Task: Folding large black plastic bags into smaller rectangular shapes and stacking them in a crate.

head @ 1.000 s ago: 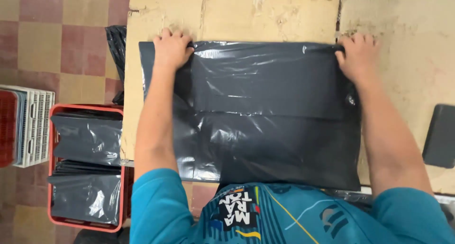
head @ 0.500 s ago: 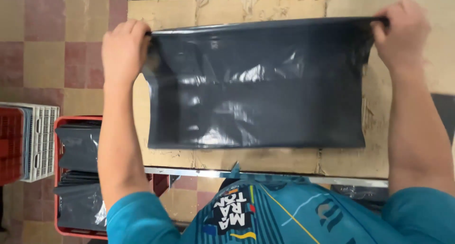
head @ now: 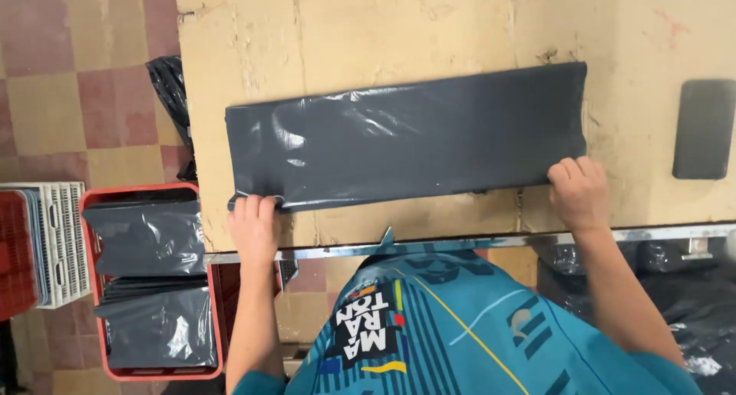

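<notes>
folded over since before, grey plastic bag [head: 406, 146] lies flat, left hand [head: 253, 226] and right hand [head: 579, 192] fingers curled, pinching its near edge.

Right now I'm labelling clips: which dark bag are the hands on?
On the tan worktop, it is the long folded grey plastic bag, pinned at its near corners by the left hand and right hand. The other bags lie in the red floor crate.

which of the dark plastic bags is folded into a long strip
The dark bag on the cardboard tabletop, held by both hands. Those in the red crate lie as broader sheets.
</notes>
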